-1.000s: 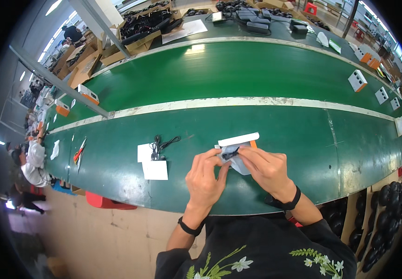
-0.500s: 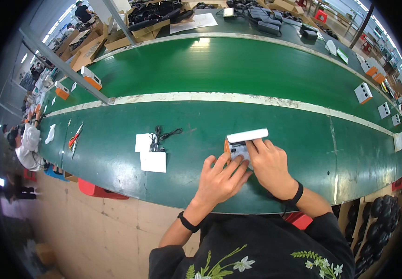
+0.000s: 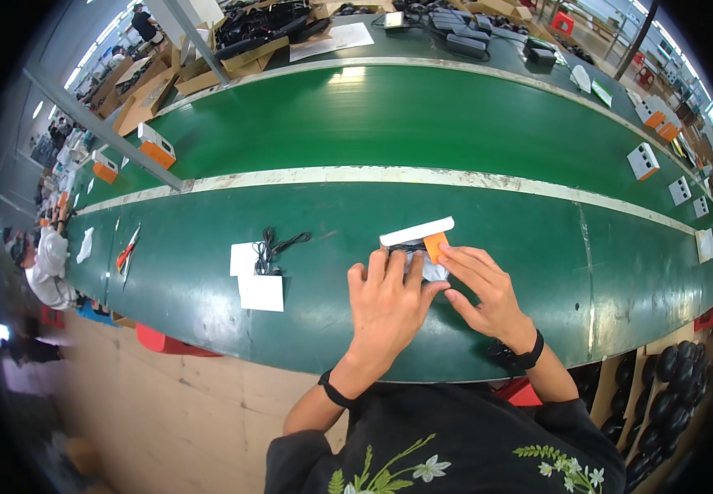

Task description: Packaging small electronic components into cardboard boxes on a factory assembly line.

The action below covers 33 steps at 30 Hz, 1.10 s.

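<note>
A small white-and-orange cardboard box lies on the green table in front of me with its white lid (image 3: 416,231) raised at the far side. An orange side flap (image 3: 435,247) stands at its right end. Inside are a dark cable and a clear or whitish plastic bag (image 3: 433,270), partly hidden by my fingers. My left hand (image 3: 389,305) holds the box from the left, fingertips bent over its contents and thumb along the near edge. My right hand (image 3: 488,296) holds the right end, fingers against the orange flap and thumb near the front corner.
Left of the box lie white papers (image 3: 261,293) and a black coiled cable (image 3: 269,250). Red-handled scissors (image 3: 127,252) lie farther left. Beyond a pale rail runs a green conveyor belt (image 3: 356,107) carrying white-and-orange boxes (image 3: 643,161). A metal post (image 3: 105,132) rises at left.
The box has turned and shifted slightly left, and its orange right flap now shows. My right hand has moved from the lid to that flap; my left fingers reach farther over the contents.
</note>
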Motion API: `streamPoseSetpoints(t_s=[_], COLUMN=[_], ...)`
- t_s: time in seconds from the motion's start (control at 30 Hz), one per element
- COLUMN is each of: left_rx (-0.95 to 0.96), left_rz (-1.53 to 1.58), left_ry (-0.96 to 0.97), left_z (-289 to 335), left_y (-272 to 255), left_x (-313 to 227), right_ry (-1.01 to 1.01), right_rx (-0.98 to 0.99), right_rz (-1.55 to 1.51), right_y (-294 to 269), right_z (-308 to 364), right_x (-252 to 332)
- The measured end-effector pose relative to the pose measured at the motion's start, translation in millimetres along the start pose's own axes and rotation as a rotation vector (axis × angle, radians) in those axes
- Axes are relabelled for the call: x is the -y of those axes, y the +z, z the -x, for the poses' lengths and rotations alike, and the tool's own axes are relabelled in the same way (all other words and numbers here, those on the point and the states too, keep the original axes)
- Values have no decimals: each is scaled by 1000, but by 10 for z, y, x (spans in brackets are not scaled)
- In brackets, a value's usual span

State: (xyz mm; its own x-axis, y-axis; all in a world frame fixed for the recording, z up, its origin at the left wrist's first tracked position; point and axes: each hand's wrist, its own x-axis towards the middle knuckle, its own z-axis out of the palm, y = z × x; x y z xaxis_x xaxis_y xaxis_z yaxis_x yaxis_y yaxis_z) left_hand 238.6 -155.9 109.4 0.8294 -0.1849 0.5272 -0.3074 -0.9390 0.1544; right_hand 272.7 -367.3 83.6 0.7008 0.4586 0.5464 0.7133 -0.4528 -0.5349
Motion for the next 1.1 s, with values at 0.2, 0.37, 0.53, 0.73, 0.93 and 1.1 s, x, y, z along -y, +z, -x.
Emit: streamPoseSetpoints(t_s=[0.2,0.37,0.53,0.73,0.93,1.1], left_rx=[-69,-321,-299,-436,223,105], left_rz=[104,280,508,517,787,699], left_ry=[-138,-210,-44,-215,298,244], left_z=[23,40,280,266,-84,81], left_y=[147,344,469,389,101,108], left_x=[-63,-93,243,383,652,727], right_ry=[-66,-83,-96,-64,44,299], right_rx=[21,69,45,33,-79,-316], right_rz=[-21,99,201,170,-2,-374], right_y=[-14,17,89,106,172,220], right_z=[88,89,46,1,320,194], right_x=[-109,-111,-59,148,-85,206])
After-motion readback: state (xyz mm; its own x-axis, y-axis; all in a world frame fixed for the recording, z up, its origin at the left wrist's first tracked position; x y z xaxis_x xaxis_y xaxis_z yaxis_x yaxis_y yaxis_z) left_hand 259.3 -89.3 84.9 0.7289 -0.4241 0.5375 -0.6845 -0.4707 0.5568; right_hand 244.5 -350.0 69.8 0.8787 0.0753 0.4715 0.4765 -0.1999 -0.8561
